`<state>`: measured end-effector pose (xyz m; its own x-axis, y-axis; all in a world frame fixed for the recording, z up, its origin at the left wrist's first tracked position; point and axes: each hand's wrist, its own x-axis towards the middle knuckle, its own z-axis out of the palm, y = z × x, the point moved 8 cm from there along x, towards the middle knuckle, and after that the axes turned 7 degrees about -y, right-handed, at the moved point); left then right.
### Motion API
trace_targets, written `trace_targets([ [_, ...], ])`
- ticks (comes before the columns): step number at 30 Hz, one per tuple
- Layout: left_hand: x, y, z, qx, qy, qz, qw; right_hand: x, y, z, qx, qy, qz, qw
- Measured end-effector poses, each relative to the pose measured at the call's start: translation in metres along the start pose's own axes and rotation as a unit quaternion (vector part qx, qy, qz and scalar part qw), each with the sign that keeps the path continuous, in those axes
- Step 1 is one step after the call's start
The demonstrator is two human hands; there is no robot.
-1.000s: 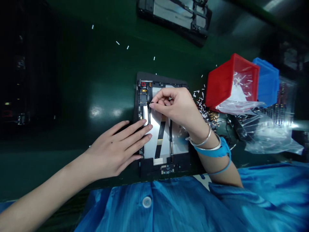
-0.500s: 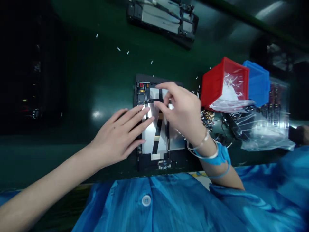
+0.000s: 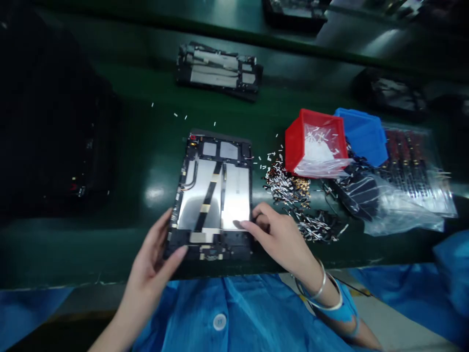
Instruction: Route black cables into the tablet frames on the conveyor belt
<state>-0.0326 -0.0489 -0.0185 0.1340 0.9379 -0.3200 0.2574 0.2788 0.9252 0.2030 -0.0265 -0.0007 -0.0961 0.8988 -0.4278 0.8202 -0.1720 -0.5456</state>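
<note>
An opened tablet [image 3: 236, 195], with silver battery panels, a dark diagonal ribbon cable [image 3: 208, 198] and a circuit strip along its lower edge, lies in front of me. My left hand [image 3: 156, 256] grips its lower left edge, thumb on top and fingers at the side. My right hand [image 3: 274, 230] holds the lower right edge, its thumb over the silver panel and the other fingers curled by the side. The undersides of both grips are hidden.
Right of the tablet lie piles of small parts [image 3: 284, 183], a red bin [image 3: 295, 146] with white strips in a bag, a blue bin [image 3: 366, 139] and clear plastic bags [image 3: 399, 210]. More opened tablets [image 3: 220, 73] are stacked behind. A dark mass [image 3: 54, 122] fills the left.
Both hands have moved from over the tablet's middle and top to its lower side edges and taken hold there. The view has shifted, showing more of the bench.
</note>
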Motion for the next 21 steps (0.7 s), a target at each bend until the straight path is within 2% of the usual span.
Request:
trace_targets([
  [3, 0.027, 0.015, -0.016, -0.177, 0.026, -0.067, 0.982, 0.009, -0.009, -0.016, 0.149, 0.024, -0.073, 0.986],
  [5, 0.060, 0.042, -0.019, -0.210, 0.030, -0.040, 0.977, 0.011, -0.008, -0.030, 0.212, 0.089, -0.106, 0.967],
  [7, 0.104, 0.078, -0.010, -0.211, 0.010, 0.028, 0.977, 0.011, -0.003, -0.040, 0.222, 0.163, -0.127, 0.953],
  [9, 0.156, 0.112, 0.011, -0.211, -0.006, 0.084, 0.974, 0.010, -0.001, -0.042, 0.181, 0.218, -0.143, 0.948],
  [10, 0.183, 0.123, 0.027, -0.204, -0.009, 0.080, 0.976, 0.010, -0.002, -0.042, 0.149, 0.237, -0.152, 0.948],
  [13, 0.258, 0.153, 0.088, -0.182, -0.043, 0.073, 0.980, 0.009, -0.006, -0.039, 0.048, 0.283, -0.178, 0.941],
  [15, 0.295, 0.165, 0.125, -0.142, -0.059, 0.054, 0.987, 0.007, -0.009, -0.039, 0.003, 0.307, -0.185, 0.934],
  [17, 0.319, 0.174, 0.145, -0.099, -0.073, 0.043, 0.992, 0.006, -0.009, -0.041, -0.012, 0.315, -0.182, 0.932],
  [19, 0.329, 0.184, 0.141, -0.038, -0.072, 0.057, 0.995, 0.004, -0.009, -0.043, -0.009, 0.312, -0.179, 0.933],
  [21, 0.324, 0.195, 0.115, 0.052, -0.050, 0.104, 0.992, 0.003, -0.010, -0.044, -0.003, 0.303, -0.182, 0.936],
])
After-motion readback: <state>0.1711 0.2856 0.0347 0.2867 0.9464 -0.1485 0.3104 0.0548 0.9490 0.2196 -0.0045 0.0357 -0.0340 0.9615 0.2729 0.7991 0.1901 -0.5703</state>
